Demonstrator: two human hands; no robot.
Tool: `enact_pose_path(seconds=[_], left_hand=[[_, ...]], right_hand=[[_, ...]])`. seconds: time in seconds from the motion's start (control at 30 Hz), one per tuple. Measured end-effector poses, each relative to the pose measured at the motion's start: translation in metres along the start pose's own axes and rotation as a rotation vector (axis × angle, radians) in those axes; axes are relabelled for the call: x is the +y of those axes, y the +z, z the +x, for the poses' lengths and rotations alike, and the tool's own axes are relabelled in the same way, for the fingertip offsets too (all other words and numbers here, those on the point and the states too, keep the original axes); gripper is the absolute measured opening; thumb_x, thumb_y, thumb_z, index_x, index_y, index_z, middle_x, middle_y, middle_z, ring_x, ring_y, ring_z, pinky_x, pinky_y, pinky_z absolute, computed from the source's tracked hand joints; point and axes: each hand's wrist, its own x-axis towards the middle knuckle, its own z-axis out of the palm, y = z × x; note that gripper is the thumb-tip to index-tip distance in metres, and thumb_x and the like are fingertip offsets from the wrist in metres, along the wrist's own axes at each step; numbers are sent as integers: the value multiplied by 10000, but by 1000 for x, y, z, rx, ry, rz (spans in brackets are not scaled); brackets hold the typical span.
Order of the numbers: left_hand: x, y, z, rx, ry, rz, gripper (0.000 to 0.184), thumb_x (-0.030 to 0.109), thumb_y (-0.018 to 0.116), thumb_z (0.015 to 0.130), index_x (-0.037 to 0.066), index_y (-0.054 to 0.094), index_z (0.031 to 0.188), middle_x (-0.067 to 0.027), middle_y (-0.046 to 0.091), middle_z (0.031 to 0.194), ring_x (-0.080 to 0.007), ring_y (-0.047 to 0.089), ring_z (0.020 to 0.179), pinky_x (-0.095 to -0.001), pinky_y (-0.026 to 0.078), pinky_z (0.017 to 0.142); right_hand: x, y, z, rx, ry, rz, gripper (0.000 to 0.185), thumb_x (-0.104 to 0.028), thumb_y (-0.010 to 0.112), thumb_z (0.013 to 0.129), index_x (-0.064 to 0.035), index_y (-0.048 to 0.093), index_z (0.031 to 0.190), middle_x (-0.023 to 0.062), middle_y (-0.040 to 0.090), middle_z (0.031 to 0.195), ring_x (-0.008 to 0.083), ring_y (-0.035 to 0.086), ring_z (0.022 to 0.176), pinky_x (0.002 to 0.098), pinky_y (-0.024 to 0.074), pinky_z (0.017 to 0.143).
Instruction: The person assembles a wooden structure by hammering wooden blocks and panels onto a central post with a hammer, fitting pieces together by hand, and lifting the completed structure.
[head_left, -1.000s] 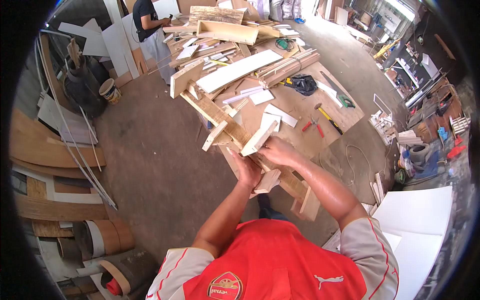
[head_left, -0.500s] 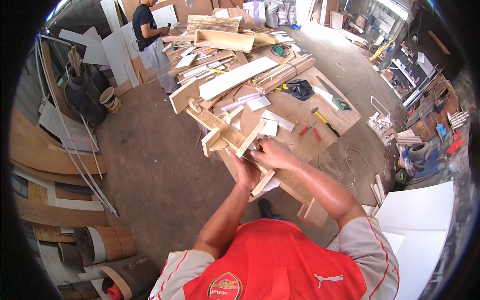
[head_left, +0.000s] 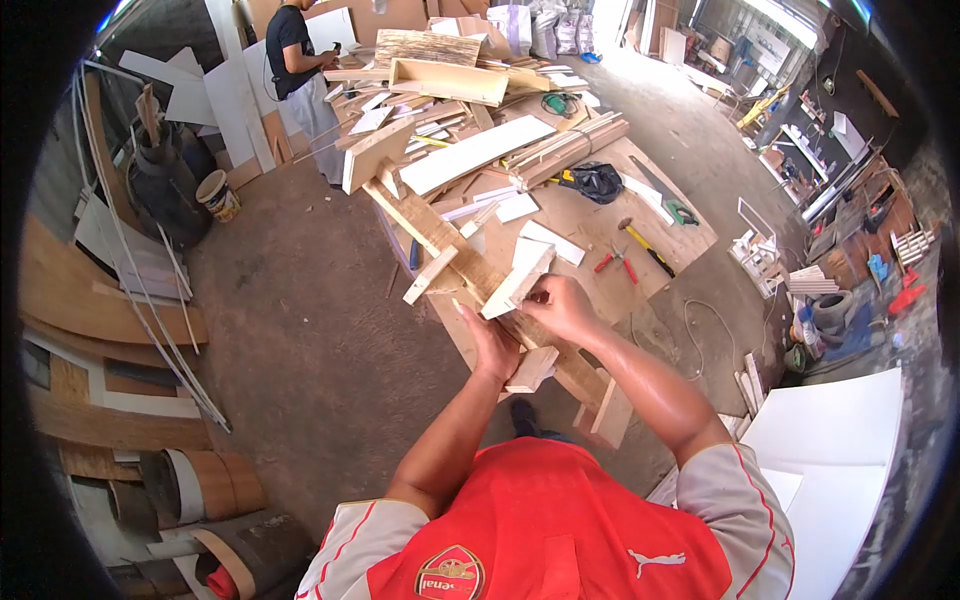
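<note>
A long wooden frame (head_left: 428,228), a plank with several short crosspieces and an end board, runs diagonally in front of me. My left hand (head_left: 492,347) grips it from the near left, thumb pointing up along its edge and fingers partly hidden behind the wood. One crosspiece (head_left: 517,285) stands tilted between my hands. Against the right side of that crosspiece, my right hand (head_left: 562,308) is closed with curled fingers; what they pinch is hidden. A smaller wood block (head_left: 532,370) sits on the plank just below my left hand.
The worktable (head_left: 640,240) carries a white board (head_left: 478,155), wood offcuts, pliers (head_left: 616,264), a hammer (head_left: 648,248), a handsaw (head_left: 682,211) and a black bag (head_left: 598,182). Another person (head_left: 300,80) stands at the far left. A bucket (head_left: 218,196) is on the floor.
The wooden frame has tipped, so the crosspieces show more of their broad faces. My right hand has moved slightly right; my left hand keeps its place.
</note>
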Motion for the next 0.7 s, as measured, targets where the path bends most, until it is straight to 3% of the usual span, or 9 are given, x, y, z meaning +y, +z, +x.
enact_pose_path(seconds=[0.13, 0.27, 0.33, 0.4, 0.7], left_hand=[[-3, -11, 7, 1, -25, 27, 1052, 888, 246, 910, 122, 207, 1630, -84, 284, 1663, -309, 306, 1502, -482, 229, 1235], [-12, -30, 28, -38, -35, 142, 999, 833, 228, 959, 95, 186, 1631, -124, 233, 1683, -335, 294, 1509, -495, 224, 1239], [3, -11, 24, 42, -12, 193, 972, 806, 234, 977, 85, 192, 1626, -147, 242, 1671, -347, 299, 1504, -500, 243, 1233], [13, -4, 32, 133, -15, 183, 939, 774, 260, 996, 60, 226, 1605, -170, 297, 1626, -353, 342, 1473, -502, 304, 1208], [44, -11, 98, 296, 313, 489, 858, 707, 277, 1042, 28, 290, 1567, -153, 397, 1553, -309, 418, 1404, -404, 373, 1151]], right_hand=[[-1, -4, -5, 31, 19, -32, 294, -237, 829, 811, -10, 775, 990, 185, 769, 895, 273, 763, 822, 394, 576, 730], [4, -2, -3, 130, 22, 176, 251, -168, 780, 832, 12, 757, 1005, 183, 767, 878, 260, 764, 820, 395, 572, 728], [9, -4, 5, 182, 129, 206, 235, -125, 751, 839, 22, 746, 1022, 175, 767, 867, 250, 764, 827, 392, 569, 728], [39, -7, 19, 305, 65, 223, 223, -110, 732, 846, 32, 737, 1019, 168, 765, 868, 235, 762, 834, 378, 565, 725], [77, -33, 23, 423, 62, 377, 244, -79, 729, 878, 33, 715, 1095, 147, 773, 990, 202, 749, 921, 342, 567, 766]])
